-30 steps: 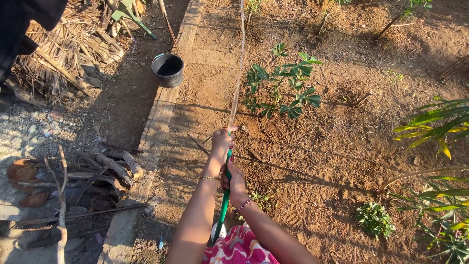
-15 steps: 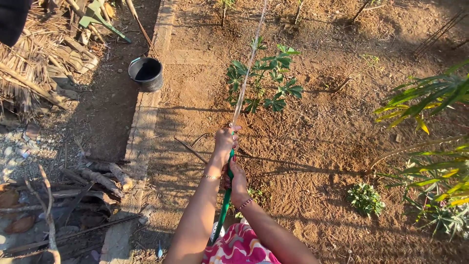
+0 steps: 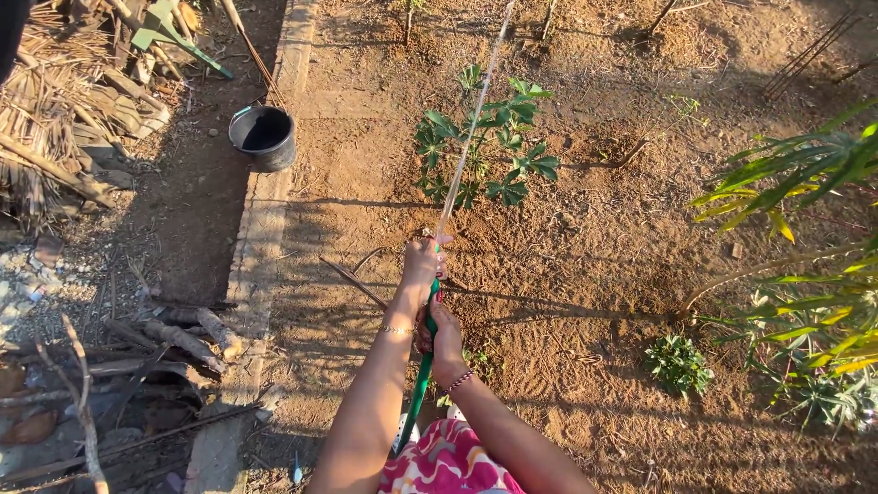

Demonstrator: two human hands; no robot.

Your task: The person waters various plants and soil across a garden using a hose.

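A green garden hose (image 3: 421,380) runs up from my lap. My left hand (image 3: 421,265) grips its end, thumb over the nozzle, and my right hand (image 3: 444,338) holds the hose just below. A thin jet of water (image 3: 471,137) shoots away from the nozzle across the brown soil. It passes over a small leafy green plant (image 3: 485,146) in the bed ahead. Both wrists wear bracelets.
A black bucket (image 3: 262,137) stands by the concrete kerb (image 3: 256,238) at the left. Beyond the kerb lie dry palm fronds, sticks and logs (image 3: 183,334). A small plant (image 3: 677,364) and long-leaved foliage (image 3: 805,274) are at the right.
The view has shifted right, so the bucket and leafy plant sit further left. The water jet now angles more to the right over the plant. Both hands keep their grip.
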